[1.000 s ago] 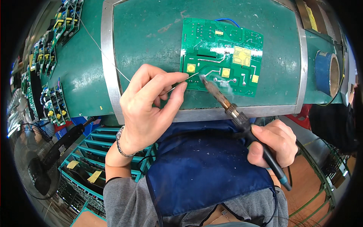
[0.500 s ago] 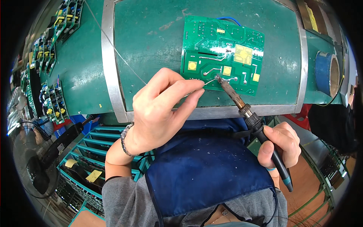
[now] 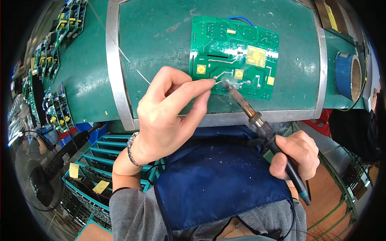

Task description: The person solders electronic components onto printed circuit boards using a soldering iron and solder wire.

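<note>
A green circuit board [image 3: 221,48] lies on the green work surface, solder side up, with yellow patches and silvery solder tracks. My left hand [image 3: 171,110] pinches a thin solder wire [image 3: 134,68] between thumb and fingers; the wire trails off to the upper left. Its short free end reaches over the board's lower edge. In my right hand [image 3: 297,156] is a soldering iron [image 3: 263,130], gripped by its black handle. The iron's tip meets the board near the wire's end, and faint smoke rises there.
A metal frame edge [image 3: 120,68] borders the work surface. To the right stands a blue tape roll [image 3: 348,76]. Several assembled boards [image 3: 56,106] line the far left. Below left are a teal rack [image 3: 100,160] with boards and a black fan [image 3: 40,168].
The iron's tip and my left hand with the solder wire have shifted slightly left. The board has also moved a little left. Smoke near the tip is now visible.
</note>
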The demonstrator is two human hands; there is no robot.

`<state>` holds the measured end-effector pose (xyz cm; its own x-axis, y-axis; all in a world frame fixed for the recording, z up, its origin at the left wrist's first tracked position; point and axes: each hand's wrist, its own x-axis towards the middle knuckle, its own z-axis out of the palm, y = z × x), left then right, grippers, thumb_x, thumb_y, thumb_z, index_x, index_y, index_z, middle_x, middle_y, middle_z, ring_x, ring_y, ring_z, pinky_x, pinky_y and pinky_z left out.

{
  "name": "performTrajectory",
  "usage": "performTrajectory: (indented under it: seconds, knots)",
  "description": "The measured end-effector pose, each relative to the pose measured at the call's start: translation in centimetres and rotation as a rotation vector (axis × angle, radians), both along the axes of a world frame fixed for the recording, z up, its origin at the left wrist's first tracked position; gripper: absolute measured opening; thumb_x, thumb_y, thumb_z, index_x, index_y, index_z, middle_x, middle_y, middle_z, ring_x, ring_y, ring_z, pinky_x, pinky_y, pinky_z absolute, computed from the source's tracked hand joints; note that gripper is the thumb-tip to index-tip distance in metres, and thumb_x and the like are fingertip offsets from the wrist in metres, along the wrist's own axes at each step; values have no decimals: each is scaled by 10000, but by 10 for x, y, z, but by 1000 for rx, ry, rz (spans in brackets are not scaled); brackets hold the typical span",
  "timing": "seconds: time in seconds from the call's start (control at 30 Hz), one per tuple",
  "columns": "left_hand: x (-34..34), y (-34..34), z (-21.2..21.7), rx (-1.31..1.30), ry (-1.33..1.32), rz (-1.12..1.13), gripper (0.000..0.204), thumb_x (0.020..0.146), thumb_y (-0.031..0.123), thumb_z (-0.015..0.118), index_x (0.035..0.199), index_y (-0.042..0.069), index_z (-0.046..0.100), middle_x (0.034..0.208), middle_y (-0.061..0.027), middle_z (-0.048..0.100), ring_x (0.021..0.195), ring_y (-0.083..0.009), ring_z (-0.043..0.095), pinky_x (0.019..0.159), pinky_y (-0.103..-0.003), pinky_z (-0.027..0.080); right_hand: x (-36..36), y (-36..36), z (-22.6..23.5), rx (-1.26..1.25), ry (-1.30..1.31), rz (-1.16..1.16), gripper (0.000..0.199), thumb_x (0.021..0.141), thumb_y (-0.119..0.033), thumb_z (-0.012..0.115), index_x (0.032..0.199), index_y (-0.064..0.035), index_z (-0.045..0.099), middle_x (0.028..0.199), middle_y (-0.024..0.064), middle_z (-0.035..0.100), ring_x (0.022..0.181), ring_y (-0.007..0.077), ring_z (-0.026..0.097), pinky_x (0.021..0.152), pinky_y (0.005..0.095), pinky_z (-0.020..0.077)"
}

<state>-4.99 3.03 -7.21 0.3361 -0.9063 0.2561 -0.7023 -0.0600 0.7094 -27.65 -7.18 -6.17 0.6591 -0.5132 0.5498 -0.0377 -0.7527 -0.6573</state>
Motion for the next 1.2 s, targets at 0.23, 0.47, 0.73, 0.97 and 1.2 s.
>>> performTrajectory:
  seconds: [0.23,0.47,0.73,0.97,1.2]
  knots:
    - [2,6,-1,-31,-89,-67,270,703,-55,765,947,57,739,749,-36,558,615,-120,544,525,-243,428,-12,3,11,-25,40,-22,174,804,-128,691,900,13,656,592,53,618,430,145,539,398,236,415]
    - [-3,1,-1,23,-98,-109,299,695,-47,775,971,65,744,769,-33,549,614,-128,543,525,-260,425,-6,1,-1,-12,4,-17,189,804,-115,692,911,33,645,582,59,613,441,156,556,398,242,418]
    - [-7,-6,-4,-16,-74,-126,308,690,-16,795,983,55,738,773,-37,545,628,-134,542,528,-263,426,-12,-2,1,22,28,-28,187,793,-113,697,908,25,646,583,62,616,444,159,555,409,247,417]
    - [-9,-9,-7,-50,-61,-129,272,692,-10,796,952,26,729,767,-48,568,632,-141,550,527,-266,427,-15,-2,3,49,54,-36,196,795,-117,695,918,25,639,587,72,627,447,157,558,412,246,420]
    - [-10,-12,-9,-32,-116,-143,292,690,-15,798,969,39,731,786,-50,556,605,-141,535,520,-261,428,-15,-4,1,72,47,-29,191,801,-118,691,912,29,639,591,74,629,448,159,563,413,247,423]
